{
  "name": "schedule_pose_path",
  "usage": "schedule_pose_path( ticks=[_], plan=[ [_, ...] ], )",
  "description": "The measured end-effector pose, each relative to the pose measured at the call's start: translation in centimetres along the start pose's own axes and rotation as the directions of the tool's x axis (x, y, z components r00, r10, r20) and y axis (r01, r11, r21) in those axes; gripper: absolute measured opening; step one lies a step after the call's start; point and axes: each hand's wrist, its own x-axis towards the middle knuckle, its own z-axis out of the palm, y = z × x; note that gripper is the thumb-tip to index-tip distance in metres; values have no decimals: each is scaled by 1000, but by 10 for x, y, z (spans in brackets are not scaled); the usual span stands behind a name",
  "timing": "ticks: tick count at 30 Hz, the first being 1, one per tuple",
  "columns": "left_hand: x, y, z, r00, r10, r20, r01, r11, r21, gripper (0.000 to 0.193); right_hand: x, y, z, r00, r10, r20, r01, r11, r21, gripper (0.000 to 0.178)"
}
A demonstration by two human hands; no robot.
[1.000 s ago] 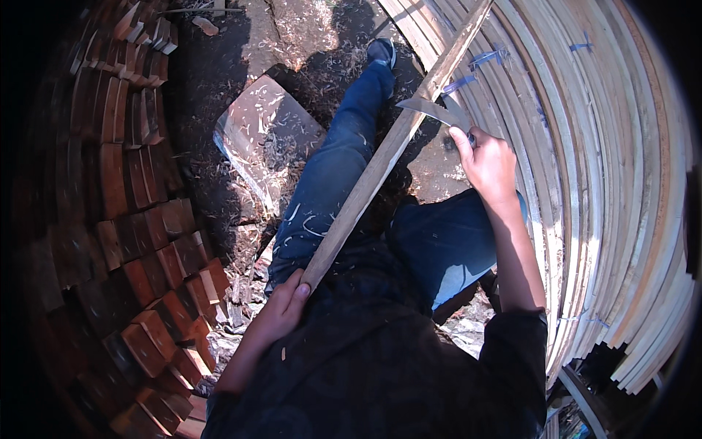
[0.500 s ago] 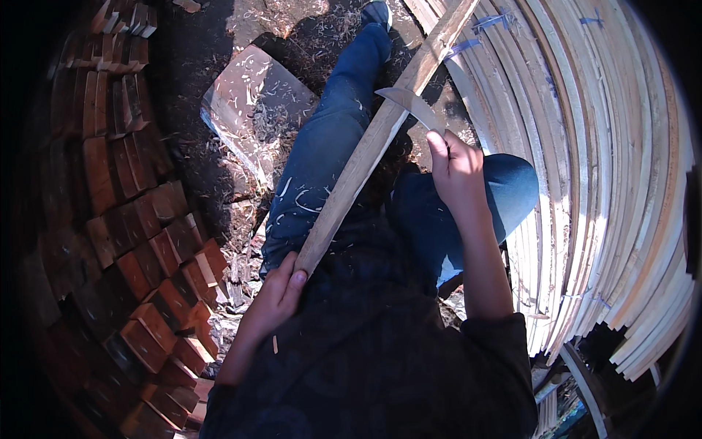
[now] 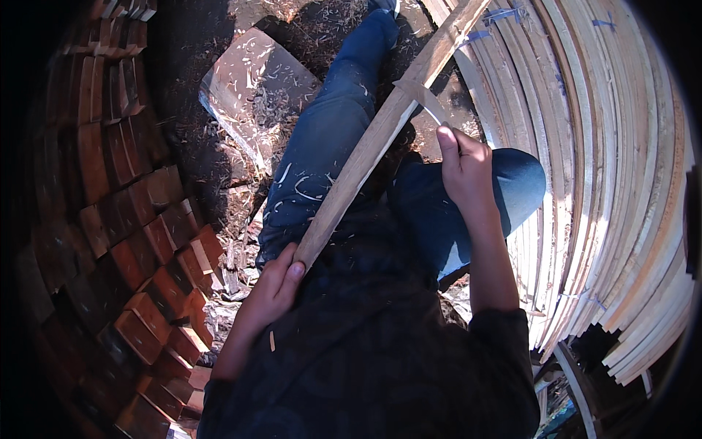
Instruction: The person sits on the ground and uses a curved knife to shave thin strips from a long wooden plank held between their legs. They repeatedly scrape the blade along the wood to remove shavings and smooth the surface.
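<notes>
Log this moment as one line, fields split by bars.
left hand: gripping wooden strip, lower end | right hand: holding knife, blade across wooden strip | shavings: on left trouser leg

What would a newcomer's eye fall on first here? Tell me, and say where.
First, the long wooden stick slanting across the middle, its near end in the left hand. A curved knife, held in the right hand, crosses it in view. Pale planks sweep down the right side; reddish-brown blocks fill the left.
</notes>
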Motion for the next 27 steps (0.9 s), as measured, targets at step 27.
schedule_pose_path(
  ticks=[27],
  plan=[
    [-6, -6, -3, 997, -46, 54, 51, 994, -93, 41, 18, 24, -21, 986, 165, 23, -157, 967, -199, 48]
  ],
)
